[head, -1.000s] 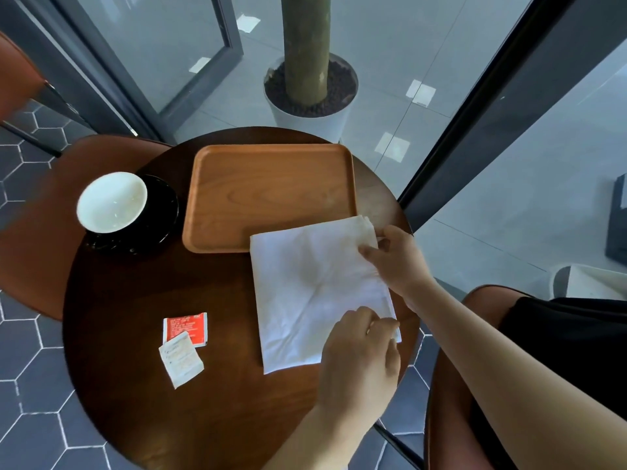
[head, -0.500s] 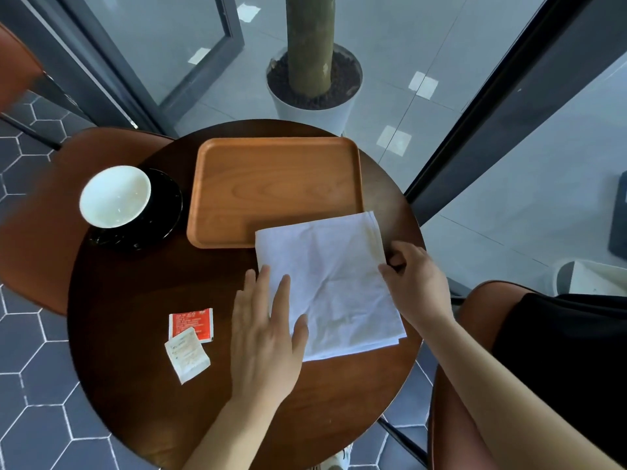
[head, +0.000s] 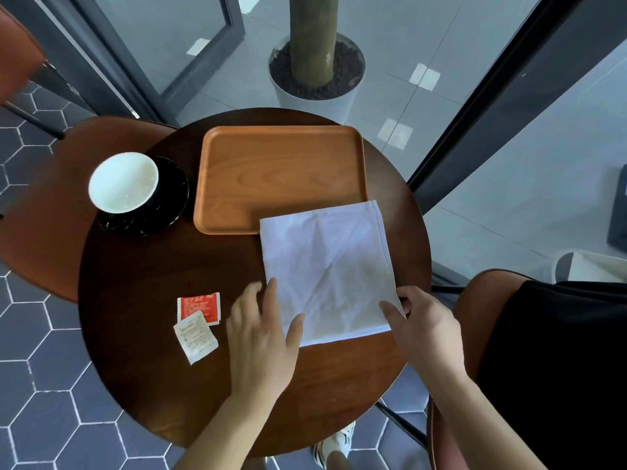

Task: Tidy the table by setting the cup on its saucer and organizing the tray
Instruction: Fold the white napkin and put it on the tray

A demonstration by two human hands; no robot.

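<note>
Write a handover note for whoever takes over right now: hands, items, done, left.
Left hand: flat, fingers straight, presses the near left edge of the napkin.
Right hand: pinches the napkin's near right corner.
Napkin lies on the table, its far edge overlapping the near right corner of the tray; nothing else is on the tray.
Done: cup sits on its saucer.
Left: probably the napkin, red packet and white packet go onto the tray.
</note>
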